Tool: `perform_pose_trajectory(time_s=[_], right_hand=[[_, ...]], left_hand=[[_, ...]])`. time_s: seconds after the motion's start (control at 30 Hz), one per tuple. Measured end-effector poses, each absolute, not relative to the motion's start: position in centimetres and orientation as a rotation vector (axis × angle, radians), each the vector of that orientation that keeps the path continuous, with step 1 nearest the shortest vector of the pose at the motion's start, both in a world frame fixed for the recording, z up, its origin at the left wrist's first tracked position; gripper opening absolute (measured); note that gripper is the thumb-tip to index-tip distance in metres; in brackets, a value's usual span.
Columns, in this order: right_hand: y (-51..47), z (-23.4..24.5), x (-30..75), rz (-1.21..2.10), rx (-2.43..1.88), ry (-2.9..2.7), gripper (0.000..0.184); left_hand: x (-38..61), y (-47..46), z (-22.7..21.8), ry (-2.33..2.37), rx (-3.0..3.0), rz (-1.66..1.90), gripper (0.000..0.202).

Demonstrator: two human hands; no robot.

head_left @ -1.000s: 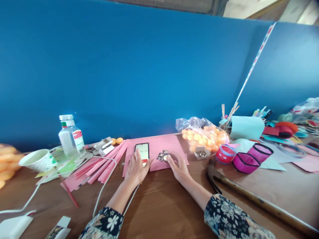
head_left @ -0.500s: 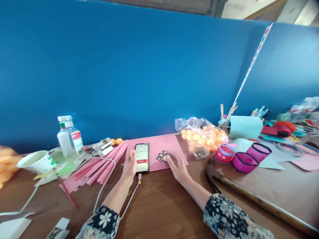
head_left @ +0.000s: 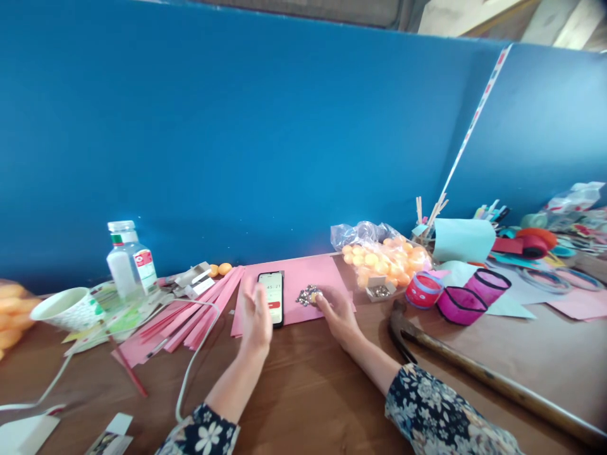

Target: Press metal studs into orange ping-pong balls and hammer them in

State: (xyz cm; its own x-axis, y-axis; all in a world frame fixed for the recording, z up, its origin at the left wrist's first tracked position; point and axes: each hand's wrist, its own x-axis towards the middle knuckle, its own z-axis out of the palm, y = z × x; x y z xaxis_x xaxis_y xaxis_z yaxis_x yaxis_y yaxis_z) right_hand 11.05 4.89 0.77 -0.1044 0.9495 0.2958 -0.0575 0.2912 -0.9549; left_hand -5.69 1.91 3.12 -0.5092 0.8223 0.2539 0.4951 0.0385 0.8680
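Pink paper, one sheet (head_left: 322, 272), lies on the brown desk (head_left: 303, 392) under one phone (head_left: 277, 291) and one heap of metal bits (head_left: 306, 295), too many to count. The left hand (head_left: 256, 319), blurred, has its fingers stretched out empty and overlaps the phone's left edge. The right hand (head_left: 339, 313) curls its fingers at the heap's right edge; whether they pinch a bit, I cannot tell. Rightward are one bag of orange balls (head_left: 386, 260), one small box (head_left: 379, 289), one red cup (head_left: 423, 291), two magenta cups (head_left: 461, 307) and one hammer (head_left: 474, 366), its claw just beside the right sleeve. Leftward: two loose balls (head_left: 224, 268), one bottle (head_left: 129, 268). Between the forearms, open room runs up to the sheet's near edge.
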Motion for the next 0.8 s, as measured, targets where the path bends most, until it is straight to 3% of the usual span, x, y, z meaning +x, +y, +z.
perform_pose_trajectory(time_s=[0.23,0.63,0.8], right_hand=[[3.1,2.8,11.4,1.377,-0.784,-1.324,0.035],[2.6,0.9,12.3,1.322,-0.909,-1.469,0.032],[2.2,2.1,13.4,1.006,-1.017,-1.628,0.026]], left_hand=[[1.5,-2.0,3.1,1.299,1.231,1.525,0.057],[0.8,-1.5,0.8,1.312,1.340,1.473,0.039],[0.7,-1.5,0.4,1.363,1.260,1.467,0.038]])
